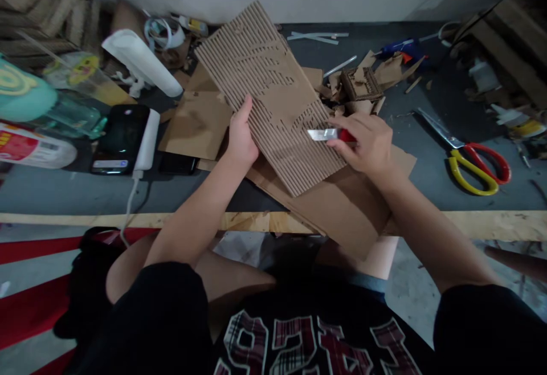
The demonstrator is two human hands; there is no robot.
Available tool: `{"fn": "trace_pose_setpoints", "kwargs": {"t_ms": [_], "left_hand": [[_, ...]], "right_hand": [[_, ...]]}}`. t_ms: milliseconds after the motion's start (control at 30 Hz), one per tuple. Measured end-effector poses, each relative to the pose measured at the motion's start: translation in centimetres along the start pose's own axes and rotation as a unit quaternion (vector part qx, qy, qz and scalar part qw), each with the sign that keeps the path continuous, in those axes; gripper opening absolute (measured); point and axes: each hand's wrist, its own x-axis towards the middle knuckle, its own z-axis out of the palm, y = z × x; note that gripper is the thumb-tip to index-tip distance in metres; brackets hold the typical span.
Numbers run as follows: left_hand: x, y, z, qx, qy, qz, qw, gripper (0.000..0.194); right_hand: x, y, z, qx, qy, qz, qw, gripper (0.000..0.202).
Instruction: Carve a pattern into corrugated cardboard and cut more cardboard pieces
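Note:
My left hand [244, 138] grips the left edge of a corrugated cardboard sheet [273, 153], thumb on its ridged face. The sheet is tilted above the bench. In its middle the ridges are partly torn away, leaving ragged remnants and smooth patches. My right hand [365, 141] is closed around the red handle of a utility knife [325, 134]. The blade points left, over the lower right part of the ridged face; whether it touches cannot be made out. Flat cardboard pieces [354, 210] lie beneath the sheet and stick out past the bench's front edge.
Scissors [474, 161] with red and yellow handles lie at right. Behind are cardboard scraps [363, 84], a blue glue gun [397, 49] and clear glue sticks [318, 36]. At left are a phone [119, 138], a white power bank [147, 141] with a cable, and bottles [34, 147].

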Motion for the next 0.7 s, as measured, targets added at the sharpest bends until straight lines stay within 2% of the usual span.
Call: {"fn": "trace_pose_setpoints", "kwargs": {"t_ms": [133,267,367,500,600,700], "left_hand": [[-0.8,0.6,1.0,-0.021,-0.062,-0.049,0.997,0.041],[-2.2,0.7,2.3,-0.022,-0.098,-0.093,0.991,0.052],[-2.5,0.6,2.4,0.009,-0.084,-0.061,0.995,0.055],[-1.9,0.2,1.3,0.05,-0.028,0.011,0.998,0.051],[-1.4,0.0,0.4,0.092,-0.033,0.064,0.993,0.051],[-1.5,0.0,-0.1,0.122,-0.049,0.089,0.987,0.05]], "right_hand": [[0.2,-0.2,0.6,-0.086,-0.035,0.011,0.996,0.053],[0.1,0.6,0.7,-0.069,-0.038,0.026,0.997,0.049],[-0.1,0.7,0.4,-0.055,-0.038,0.025,0.997,0.051],[-0.3,0.2,0.3,-0.064,-0.026,0.027,0.997,0.047],[-0.3,-0.1,0.4,-0.055,-0.023,0.018,0.998,0.045],[-0.3,-0.2,0.5,-0.053,-0.006,0.016,0.998,0.048]]}}
